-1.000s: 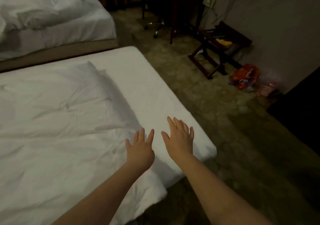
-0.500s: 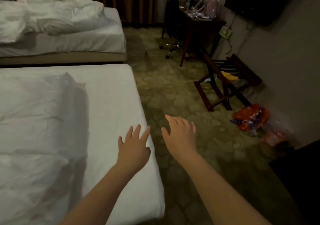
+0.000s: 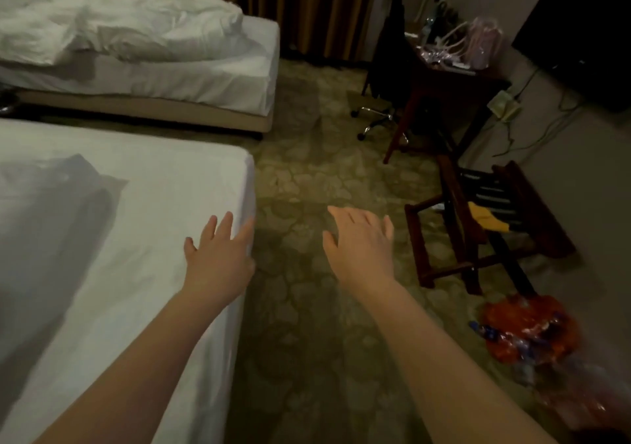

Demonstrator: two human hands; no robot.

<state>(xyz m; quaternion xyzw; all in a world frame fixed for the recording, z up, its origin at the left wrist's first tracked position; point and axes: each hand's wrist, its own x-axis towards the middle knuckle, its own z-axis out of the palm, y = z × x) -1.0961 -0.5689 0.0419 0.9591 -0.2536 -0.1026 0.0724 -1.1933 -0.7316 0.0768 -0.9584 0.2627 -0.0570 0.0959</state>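
A near bed (image 3: 164, 184) with a white fitted sheet fills the left of the view, and a white duvet (image 3: 41, 225) lies spread over its left part. My left hand (image 3: 220, 259) is stretched out flat over the bed's right edge, fingers straight, holding nothing. Out over the carpet beside the bed, my right hand (image 3: 362, 242) hovers with its fingers spread and relaxed, also holding nothing.
A second bed (image 3: 205, 78) with a rumpled white duvet (image 3: 119, 24) stands at the back left. A wooden luggage rack (image 3: 457, 239) and an orange plastic bag (image 3: 532, 331) lie at the right by the wall. A dark desk (image 3: 447, 82) and chair stand further back. Patterned carpet (image 3: 307, 177) runs between.
The view has swung right and up, off the bed towards the floor. My right hand has moved off the mattress corner over the carpet; my left hand now lies at the bed's right edge.
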